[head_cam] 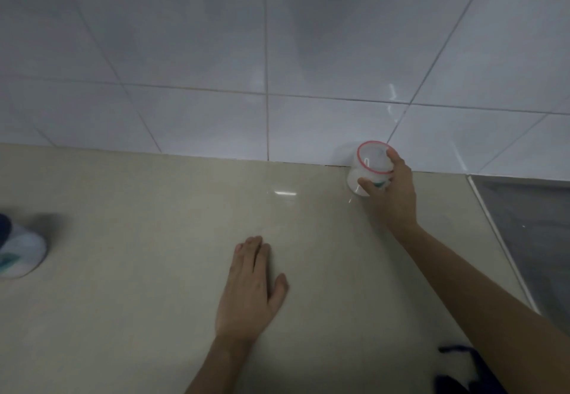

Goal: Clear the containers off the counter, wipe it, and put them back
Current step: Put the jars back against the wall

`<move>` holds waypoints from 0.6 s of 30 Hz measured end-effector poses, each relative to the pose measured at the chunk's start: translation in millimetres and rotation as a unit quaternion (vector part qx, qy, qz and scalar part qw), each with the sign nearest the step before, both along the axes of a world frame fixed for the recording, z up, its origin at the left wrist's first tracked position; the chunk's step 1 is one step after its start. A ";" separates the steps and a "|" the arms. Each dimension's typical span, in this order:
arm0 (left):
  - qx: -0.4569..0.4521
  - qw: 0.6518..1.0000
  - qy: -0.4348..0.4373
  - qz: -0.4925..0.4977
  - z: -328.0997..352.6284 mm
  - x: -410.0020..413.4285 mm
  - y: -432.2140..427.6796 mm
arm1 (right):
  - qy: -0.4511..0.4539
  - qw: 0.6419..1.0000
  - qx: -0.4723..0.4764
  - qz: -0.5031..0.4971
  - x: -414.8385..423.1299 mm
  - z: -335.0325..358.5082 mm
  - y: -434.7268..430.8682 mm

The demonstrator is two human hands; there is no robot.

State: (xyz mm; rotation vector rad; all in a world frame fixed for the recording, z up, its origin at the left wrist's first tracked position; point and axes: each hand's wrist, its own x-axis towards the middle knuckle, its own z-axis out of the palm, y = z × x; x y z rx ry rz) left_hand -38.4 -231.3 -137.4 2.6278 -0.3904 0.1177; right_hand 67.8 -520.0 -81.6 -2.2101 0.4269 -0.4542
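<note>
My right hand [391,190] is out at the back of the counter [154,208], right where the beige top meets the white tiled wall [216,54], and it's wrapped around a small white container [370,168] with a red ring around its rim. My thumb sits low on the near side of it, my fingers [392,156] curl over the far edge of the rim, so the grip closes on it from both sides. The container looks tilted, its top turned toward me, its base down on the counter or just at it; I can't tell whether it's fully resting there. A bit of green print peeks out between my thumb and fingers. My left hand [251,288] lies flat, palm down, on the bare counter near the middle, fingers straight and pressed together, thumb angled off to the side, holding nothing. Far over at the left edge there's a second container [21,251], white with a green mark and something dark blue at its top, lying blurred on the counter, well apart from both hands. To the right the beige top ends at a pale strip, and a darker grey surface [530,239] begins beyond it. Down at the bottom right corner, something black [459,375] shows beside my right forearm, too blurred to make out.
</note>
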 end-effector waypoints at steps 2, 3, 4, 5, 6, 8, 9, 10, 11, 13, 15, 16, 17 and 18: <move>0.000 1.000 -0.004 0.003 0.3 2.1 -0.8 | 0.029 0.999 -0.024 -0.006 -6.0 8.3 2.1; -0.002 1.000 -0.002 0.007 0.3 2.2 -0.9 | 0.049 0.998 -0.043 -0.009 -13.2 12.4 4.8; -0.008 1.000 0.002 0.008 1.4 1.0 -0.1 | 0.058 0.996 -0.065 -0.010 -24.4 16.1 10.2; -0.018 1.000 0.006 0.005 3.1 0.7 -0.1 | 0.052 0.995 -0.084 -0.010 -37.3 19.0 15.9; -0.032 0.999 0.008 0.000 5.2 1.0 -1.4 | 0.040 0.994 -0.097 -0.007 -50.6 20.6 21.5; -0.070 0.997 0.016 -0.001 10.5 -1.9 4.2 | 0.031 0.993 -0.115 0.017 -75.9 20.0 42.9; -0.087 0.996 0.022 -0.004 12.7 -5.3 11.1 | 0.038 0.991 -0.124 0.037 -86.1 18.4 56.9; -0.100 0.995 0.022 -0.006 14.3 -10.8 20.6 | 0.047 0.988 -0.135 0.063 -93.2 16.2 72.7; -0.107 0.994 0.021 -0.010 14.9 -16.6 30.8 | 0.056 0.984 -0.145 0.092 -97.6 14.4 88.3; -0.109 0.994 0.016 -0.012 17.7 -32.5 67.8 | 0.068 0.973 -0.155 0.157 -101.2 11.9 132.5; -0.112 0.994 0.004 -0.011 23.6 -44.3 108.8 | 0.075 0.959 -0.158 0.222 -97.3 12.3 177.6; -0.106 0.994 0.000 -0.003 27.9 -49.2 136.1 | 0.075 0.950 -0.160 0.258 -93.0 13.2 206.7; -0.098 0.995 -0.007 0.007 33.7 -52.5 162.3 | 0.075 0.941 -0.158 0.290 -88.3 14.1 234.3; -0.089 0.996 -0.016 0.016 40.9 -53.9 185.5 | 0.077 0.933 -0.154 0.316 -83.7 16.5 260.1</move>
